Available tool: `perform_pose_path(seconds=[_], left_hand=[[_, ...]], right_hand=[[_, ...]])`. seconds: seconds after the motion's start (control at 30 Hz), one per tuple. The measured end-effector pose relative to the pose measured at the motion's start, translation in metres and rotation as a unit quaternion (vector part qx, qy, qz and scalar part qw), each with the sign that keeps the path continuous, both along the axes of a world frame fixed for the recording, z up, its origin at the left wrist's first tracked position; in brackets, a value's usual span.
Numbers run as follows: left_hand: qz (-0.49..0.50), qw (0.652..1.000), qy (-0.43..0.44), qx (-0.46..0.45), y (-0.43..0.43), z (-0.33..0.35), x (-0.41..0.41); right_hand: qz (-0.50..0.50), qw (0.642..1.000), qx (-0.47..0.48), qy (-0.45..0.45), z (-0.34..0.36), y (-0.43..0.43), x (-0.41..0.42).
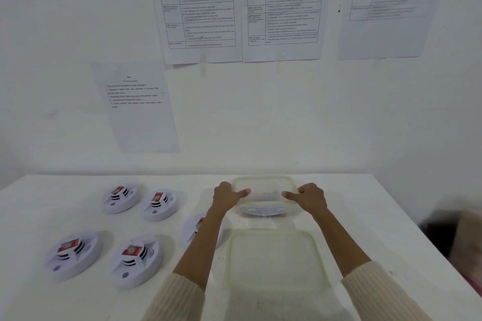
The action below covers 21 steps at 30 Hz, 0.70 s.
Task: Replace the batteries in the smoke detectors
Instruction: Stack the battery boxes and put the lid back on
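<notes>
- Currently, on the left half of the white table, the smoke detectors are lying in a loose group, well apart from the box being handled. Each is carrying a red-and-white block on top, probably a battery, though blur is making that hard to confirm.
- The left hand is clasping the left side of a clear plastic container, with its thumb lying over the rim.
- That container is sitting at the far middle of the table, just beyond its lid, which is lying flat nearer the person. What is inside is too blurred to name.
- The right hand is gripping the container's right side in the same way, thumb pointing inward.
- The step appears to be placing the open container ready for batteries. Doing it well is likely meaning keeping both grips level, sliding rather than tipping, and keeping the left forearm from brushing the detector it is crossing.
- Counting across:
  - five smoke detectors, one partly hidden behind the left forearm;
  - five red-and-white blocks, one per detector;
  - one container;
  - one lid;
  - four printed sheets hanging on the wall.
</notes>
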<state>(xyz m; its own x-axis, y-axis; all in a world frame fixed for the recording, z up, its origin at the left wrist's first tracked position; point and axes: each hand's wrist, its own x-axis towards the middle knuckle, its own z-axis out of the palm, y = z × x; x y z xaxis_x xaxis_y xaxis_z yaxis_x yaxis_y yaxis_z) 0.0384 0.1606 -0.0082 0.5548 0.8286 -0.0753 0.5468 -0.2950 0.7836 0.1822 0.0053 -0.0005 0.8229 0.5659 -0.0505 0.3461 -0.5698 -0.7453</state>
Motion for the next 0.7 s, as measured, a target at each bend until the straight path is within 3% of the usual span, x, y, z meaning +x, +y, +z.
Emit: perform_pose_path(seconds=[0.17,0.37,0.6,0.7], left_hand=[[-0.039,0.998,0.056,0.013,-0.003,0.000,0.004],[-0.056,0.993,0.103,0.023,-0.006,0.008,0.006],[-0.052,0.994,0.095,-0.004,-0.008,0.015,0.004],[-0.040,0.996,0.074,-0.006,-0.005,0.008,0.005]], right_hand=[[0.025,0.999,-0.026,-0.032,-0.002,0.003,0.002],[0.055,0.996,-0.065,0.042,0.001,0.006,0.006],[0.085,0.989,-0.101,0.070,0.011,0.005,0.008],[0.060,0.992,-0.109,0.026,0.011,0.012,0.002]])
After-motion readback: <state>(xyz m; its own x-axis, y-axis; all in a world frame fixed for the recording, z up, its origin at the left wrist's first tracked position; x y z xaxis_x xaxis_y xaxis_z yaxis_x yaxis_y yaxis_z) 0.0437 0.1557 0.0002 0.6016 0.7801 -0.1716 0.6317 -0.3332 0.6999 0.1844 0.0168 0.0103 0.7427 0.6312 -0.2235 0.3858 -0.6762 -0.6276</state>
